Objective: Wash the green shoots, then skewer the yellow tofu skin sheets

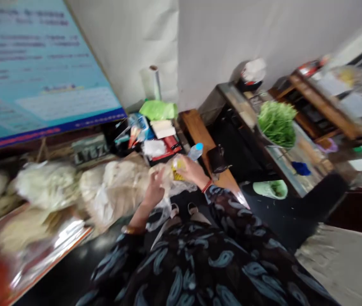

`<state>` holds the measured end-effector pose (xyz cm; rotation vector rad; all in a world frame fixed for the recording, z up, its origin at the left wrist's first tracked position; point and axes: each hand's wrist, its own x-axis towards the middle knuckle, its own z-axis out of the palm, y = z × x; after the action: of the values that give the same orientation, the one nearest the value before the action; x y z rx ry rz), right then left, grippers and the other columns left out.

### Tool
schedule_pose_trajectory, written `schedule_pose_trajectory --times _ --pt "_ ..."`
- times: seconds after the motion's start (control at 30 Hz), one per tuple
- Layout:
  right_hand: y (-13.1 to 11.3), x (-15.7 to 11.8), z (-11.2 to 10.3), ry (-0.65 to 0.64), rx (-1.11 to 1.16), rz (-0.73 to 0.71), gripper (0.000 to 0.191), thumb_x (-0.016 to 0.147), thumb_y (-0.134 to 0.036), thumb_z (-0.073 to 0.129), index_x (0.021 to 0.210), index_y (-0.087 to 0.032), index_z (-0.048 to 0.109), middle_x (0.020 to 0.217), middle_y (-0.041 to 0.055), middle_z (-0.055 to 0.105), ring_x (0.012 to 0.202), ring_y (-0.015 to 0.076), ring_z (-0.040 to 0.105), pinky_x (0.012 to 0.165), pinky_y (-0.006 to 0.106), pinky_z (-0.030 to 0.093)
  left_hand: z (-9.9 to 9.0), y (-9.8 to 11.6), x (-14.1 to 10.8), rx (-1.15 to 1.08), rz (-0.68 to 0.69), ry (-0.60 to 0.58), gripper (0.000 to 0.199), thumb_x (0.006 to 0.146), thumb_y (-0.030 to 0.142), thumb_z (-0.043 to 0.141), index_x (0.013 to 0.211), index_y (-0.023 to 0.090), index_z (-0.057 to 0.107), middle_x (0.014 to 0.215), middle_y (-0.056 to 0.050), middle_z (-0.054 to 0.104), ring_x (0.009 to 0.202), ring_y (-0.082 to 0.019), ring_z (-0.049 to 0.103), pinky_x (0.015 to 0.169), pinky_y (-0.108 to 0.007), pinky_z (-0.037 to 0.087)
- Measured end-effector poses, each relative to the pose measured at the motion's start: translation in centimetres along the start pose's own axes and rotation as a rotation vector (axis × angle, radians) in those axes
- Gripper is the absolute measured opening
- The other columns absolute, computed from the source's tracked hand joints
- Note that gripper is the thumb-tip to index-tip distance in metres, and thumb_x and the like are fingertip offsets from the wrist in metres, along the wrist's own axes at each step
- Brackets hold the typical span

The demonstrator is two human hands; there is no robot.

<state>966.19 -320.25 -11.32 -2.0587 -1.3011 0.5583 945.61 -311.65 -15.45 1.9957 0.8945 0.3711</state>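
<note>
My right hand, with a red string at the wrist, is wrapped round a small container with yellow on it. Just left of it, my left hand is raised with some fingers apart and nothing visible in it. Both hands are over clear plastic bags that hold pale, cream-coloured contents. A clear bottle with a blue cap stands right behind my right hand.
More bagged pale goods lie to the left, under a blue poster. A green bag and a paper roll are at the back. On the right are leafy greens and a pale green basket on the floor.
</note>
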Motion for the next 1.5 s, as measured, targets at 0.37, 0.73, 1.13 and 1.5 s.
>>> schedule_pose_trajectory --times 0.37,0.73,1.13,1.5 --pt "5.0 -2.2 -1.8 0.098 0.298 0.326 0.03 0.085 -0.041 0.055 0.093 -0.017 0.071 0.087 0.0076 0.074 0.082 0.0216 0.069 0.068 0.029 0.05 -1.0 -1.1 -2.3 0.176 0.037 -0.04 0.017 0.077 0.004 0.052 0.085 0.018 0.059 0.117 -0.015 0.059 0.104 -0.023 0.063 0.095 -0.04 0.053" --pt "4.4 -4.1 -3.3 0.177 0.711 0.395 0.026 0.074 -0.043 0.071 0.089 -0.021 0.071 0.081 0.0006 0.07 0.074 0.0144 0.063 0.065 0.026 0.047 -4.7 2.5 -5.4 -0.114 0.06 0.17 0.009 0.076 0.01 0.052 0.075 0.019 0.053 0.113 -0.01 0.068 0.071 -0.012 0.057 0.062 -0.025 0.043" --pt "4.9 -8.1 -4.4 0.103 0.616 0.415 0.032 0.075 -0.048 0.075 0.089 -0.021 0.068 0.081 0.0 0.067 0.075 0.0155 0.061 0.07 0.028 0.048 -3.3 4.7 -7.3 -0.182 -0.011 0.005 0.015 0.083 0.027 0.059 0.094 0.02 0.067 0.077 -0.001 0.065 0.065 -0.013 0.056 0.065 -0.026 0.045" --pt "4.2 -10.2 -5.3 0.159 0.537 0.398 0.027 0.081 -0.048 0.07 0.085 -0.022 0.067 0.085 0.003 0.07 0.083 0.0198 0.066 0.081 0.035 0.054 -3.5 4.4 -8.9 -0.148 0.148 0.068 0.004 0.082 0.017 0.056 0.082 0.02 0.057 0.087 -0.005 0.062 0.08 -0.016 0.06 0.074 -0.028 0.05"
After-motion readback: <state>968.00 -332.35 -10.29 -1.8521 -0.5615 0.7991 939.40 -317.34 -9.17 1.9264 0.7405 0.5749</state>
